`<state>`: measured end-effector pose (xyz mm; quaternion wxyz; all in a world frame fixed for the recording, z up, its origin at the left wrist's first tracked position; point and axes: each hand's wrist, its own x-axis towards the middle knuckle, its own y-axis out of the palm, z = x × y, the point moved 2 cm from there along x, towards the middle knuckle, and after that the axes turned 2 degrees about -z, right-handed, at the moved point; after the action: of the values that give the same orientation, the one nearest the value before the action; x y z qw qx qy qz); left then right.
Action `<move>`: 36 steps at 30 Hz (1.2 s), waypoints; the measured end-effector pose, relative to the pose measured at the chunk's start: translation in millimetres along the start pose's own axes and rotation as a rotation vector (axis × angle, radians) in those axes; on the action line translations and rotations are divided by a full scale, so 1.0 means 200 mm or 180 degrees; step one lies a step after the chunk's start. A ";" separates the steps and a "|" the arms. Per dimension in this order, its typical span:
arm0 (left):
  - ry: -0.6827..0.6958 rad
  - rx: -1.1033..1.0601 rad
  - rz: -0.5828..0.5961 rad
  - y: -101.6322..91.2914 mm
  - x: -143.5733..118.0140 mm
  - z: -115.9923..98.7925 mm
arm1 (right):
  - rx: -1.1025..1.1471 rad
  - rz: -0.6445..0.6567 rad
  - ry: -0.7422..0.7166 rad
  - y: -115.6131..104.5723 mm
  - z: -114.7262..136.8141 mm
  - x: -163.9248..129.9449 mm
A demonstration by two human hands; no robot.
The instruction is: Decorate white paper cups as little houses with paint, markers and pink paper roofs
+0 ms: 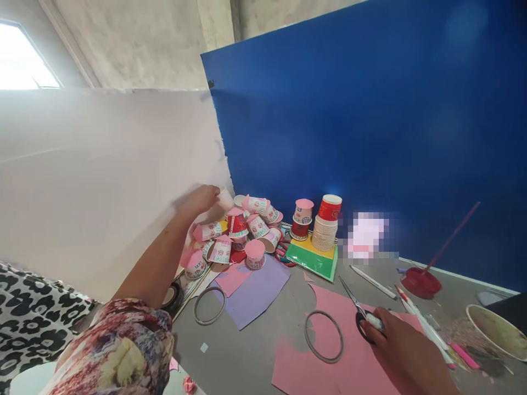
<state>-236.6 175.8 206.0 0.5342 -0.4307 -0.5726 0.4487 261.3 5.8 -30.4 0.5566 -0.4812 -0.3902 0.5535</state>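
At the back left, my left hand (202, 199) is closed on a white paper cup (224, 199), beside a heap of decorated paper cups (259, 226) with pink paper tops. My right hand (397, 343) rests over a large pink paper sheet (296, 365) with curved cut-outs. Its fingers are wrapped at the dark handles of the scissors (354, 299), whose blades point away and to the left. A small white object (375, 322) shows at these fingers; its kind is unclear. One grey ring (324, 336) lies on the pink sheet.
Another grey ring (209, 305) lies by a purple paper sheet (257, 296). Stacked paper cups (324, 233) stand on a green and yellow packet (315, 260). Right are a red dish with a stick (420, 282), pens (374, 282) and a bowl (496, 332). Blue (349, 120) and white panels (107, 181) border the table.
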 end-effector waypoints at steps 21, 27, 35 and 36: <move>-0.1628 -0.6233 0.3008 0.74 -0.98 -1.26 | 0.0670 -0.1041 -0.0085 -0.19 0.08 -0.02; -0.1679 -0.6614 0.2683 0.77 -0.99 -1.25 | 0.1075 -0.1615 0.0074 -0.16 0.01 0.04; -0.0663 -0.6423 0.2384 0.83 -1.00 -1.22 | 0.1103 -0.1509 -0.0186 -0.08 0.00 0.21; -0.0578 -0.6360 0.2376 0.83 -1.00 -1.22 | 0.1061 -0.1484 -0.0165 -0.08 0.01 0.21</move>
<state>20.0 32.0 5.0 -0.2763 -0.7859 -0.5502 -0.0581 267.6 49.7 -19.1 0.7301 -0.2660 -0.4080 0.4792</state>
